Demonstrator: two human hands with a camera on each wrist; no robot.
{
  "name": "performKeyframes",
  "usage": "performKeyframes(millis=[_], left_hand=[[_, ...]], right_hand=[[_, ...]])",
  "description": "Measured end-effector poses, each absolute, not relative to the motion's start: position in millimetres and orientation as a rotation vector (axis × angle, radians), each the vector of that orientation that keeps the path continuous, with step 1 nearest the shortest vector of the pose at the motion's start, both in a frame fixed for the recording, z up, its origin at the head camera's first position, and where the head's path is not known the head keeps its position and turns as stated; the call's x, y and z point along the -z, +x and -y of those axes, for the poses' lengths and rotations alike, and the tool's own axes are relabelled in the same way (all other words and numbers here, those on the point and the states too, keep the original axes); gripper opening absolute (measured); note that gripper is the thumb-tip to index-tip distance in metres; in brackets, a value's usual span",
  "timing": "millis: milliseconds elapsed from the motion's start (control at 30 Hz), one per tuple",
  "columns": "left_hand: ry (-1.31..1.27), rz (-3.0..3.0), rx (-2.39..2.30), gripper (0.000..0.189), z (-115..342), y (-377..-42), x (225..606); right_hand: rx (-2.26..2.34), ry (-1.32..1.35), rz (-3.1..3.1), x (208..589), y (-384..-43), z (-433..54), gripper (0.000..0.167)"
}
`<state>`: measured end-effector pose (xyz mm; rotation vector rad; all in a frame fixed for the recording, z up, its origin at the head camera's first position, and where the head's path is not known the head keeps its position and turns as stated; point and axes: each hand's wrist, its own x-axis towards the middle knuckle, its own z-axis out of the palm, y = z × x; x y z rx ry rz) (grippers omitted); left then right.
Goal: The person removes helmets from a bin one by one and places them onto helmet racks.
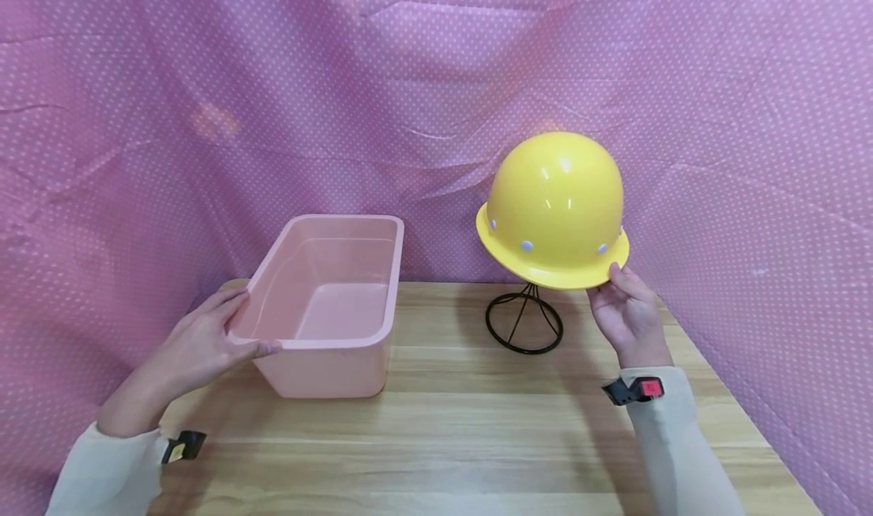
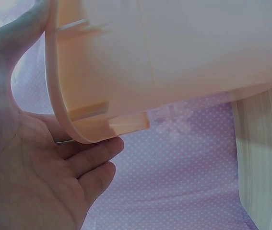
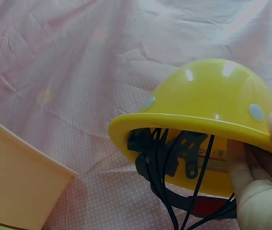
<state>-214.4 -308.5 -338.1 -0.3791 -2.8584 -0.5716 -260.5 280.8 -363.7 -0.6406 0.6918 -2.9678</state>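
Note:
A yellow hard hat with pale round studs sits tilted over a black wire stand. My right hand pinches its brim at the near right, thumb on top and fingers underneath. From the right wrist view, dark straps and the stand's wires show inside the hat. On the left is a pink plastic bin, its inside bare. My left hand grips the bin's near left corner, thumb along the front rim and fingers at the left side. In the left wrist view, the fingertips lie under the rim.
Both the bin and the stand rest on a light wooden table. A pink-purple dotted cloth hangs behind the table and down both sides. Dark bands with small tags are strapped on both wrists.

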Motion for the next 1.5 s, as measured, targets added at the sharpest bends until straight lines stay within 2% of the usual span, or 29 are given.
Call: performKeyframes(millis=[1133, 1233, 1400, 1500], left_hand=[[-0.359, 2.852, 0.556, 0.11, 311.5, -212.3, 335.3], [-0.379, 2.843, 0.561, 0.105, 309.8, -211.5, 334.6], [-0.432, 2.854, 0.554, 0.099, 305.8, -210.4, 330.7], [-0.453, 2.859, 0.529, 0.097, 302.0, -209.7, 326.8]], right_hand=[[3.028, -0.49, -0.647, 364.9, -258.0, -282.0, 0.038], [3.045, -0.437, -0.74, 365.1, -257.5, -284.7, 0.026], [3.124, -0.184, -0.923, 365.3, -251.2, -293.2, 0.02], [3.177, -0.018, -1.065, 362.0, -246.4, -298.3, 0.028]])
